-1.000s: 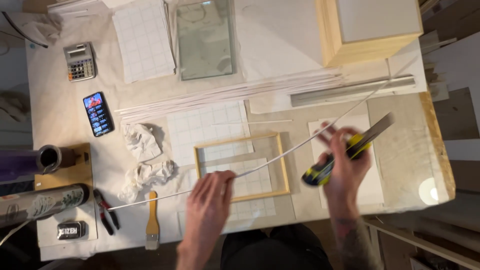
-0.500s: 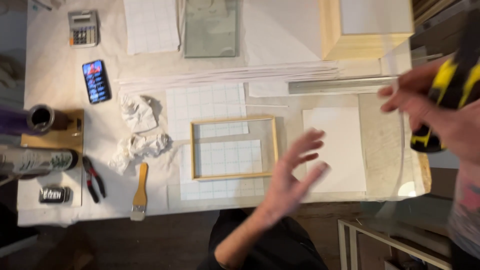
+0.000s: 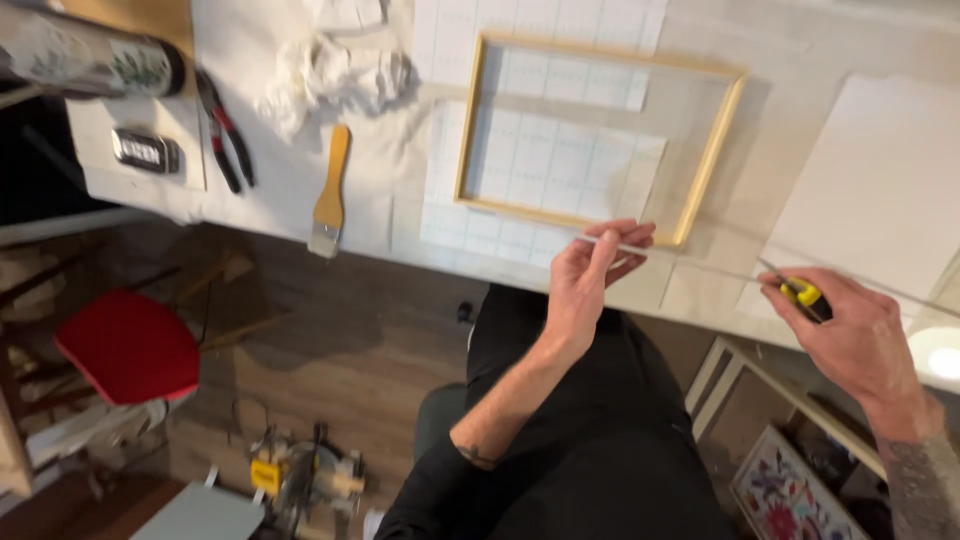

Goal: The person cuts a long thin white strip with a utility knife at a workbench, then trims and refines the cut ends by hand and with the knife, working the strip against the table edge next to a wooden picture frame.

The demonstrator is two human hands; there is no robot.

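My left hand pinches the near end of a long thin white strip at the table's front edge, just below a light wooden frame. The strip runs right toward my right hand, which is closed around a yellow and black hand tool whose tip meets the strip. The frame lies flat on gridded paper.
Left of the frame lie a wooden-handled brush, red-handled pliers, crumpled white cloth and a dark roll. A white sheet lies at right. Below, a red stool and a power saw stand on the wooden floor.
The view has dropped toward the table's front edge and the floor. My left hand, open in the air before, now pinches the strip. My right hand came down with the tool.
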